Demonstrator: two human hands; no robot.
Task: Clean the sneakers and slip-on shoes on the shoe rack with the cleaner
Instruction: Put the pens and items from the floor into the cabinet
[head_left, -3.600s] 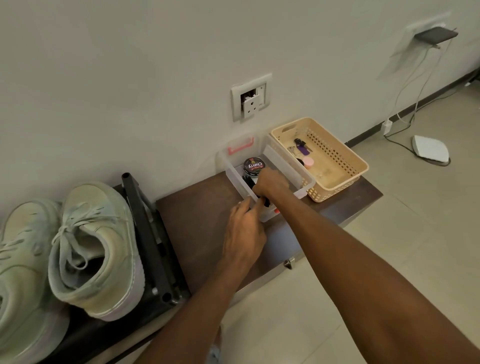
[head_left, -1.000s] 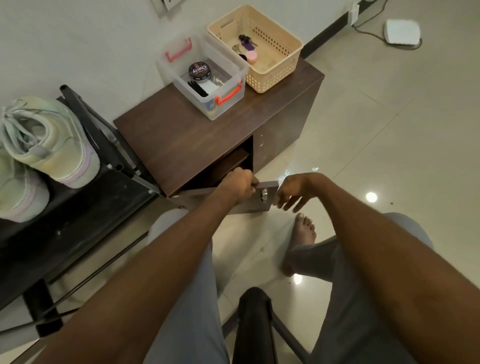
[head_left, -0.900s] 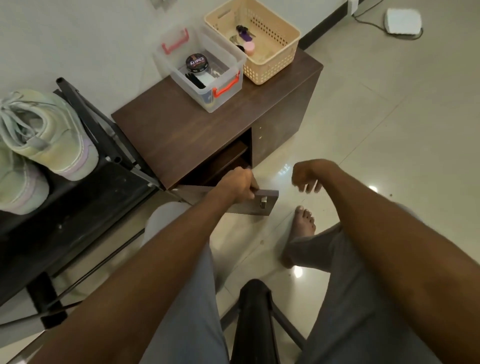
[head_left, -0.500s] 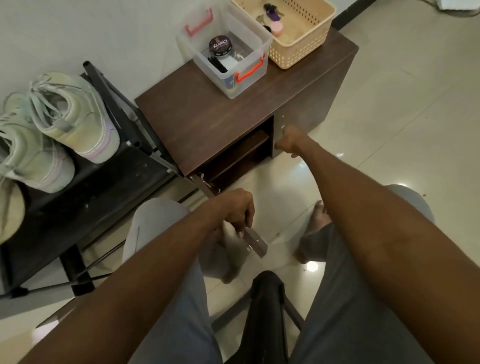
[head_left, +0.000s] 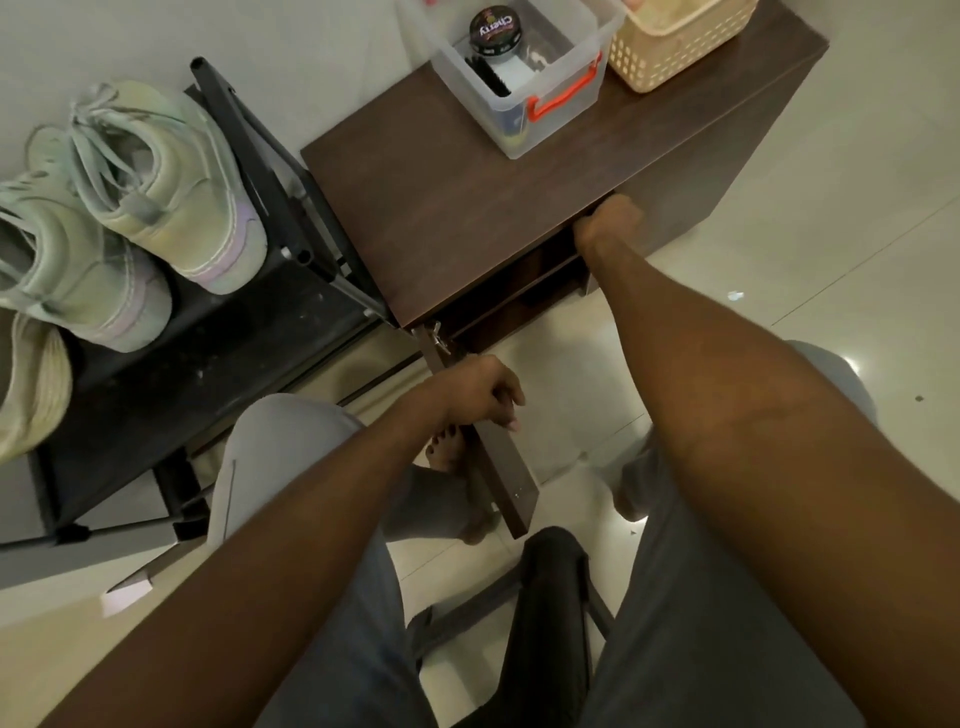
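While our left hand curls around the top edge of the open cabinet door, holding it swung wide, our right hand reaches into the cabinet at 12 o'clock; its fingers are hidden, so we cannot tell their grip. We judge we are hunting for the cleaner. The 2 sneakers sit untouched on the shoe rack at 10 o'clock. A clear bin and basket rest on the dark wood top above pale glossy floor tiles.
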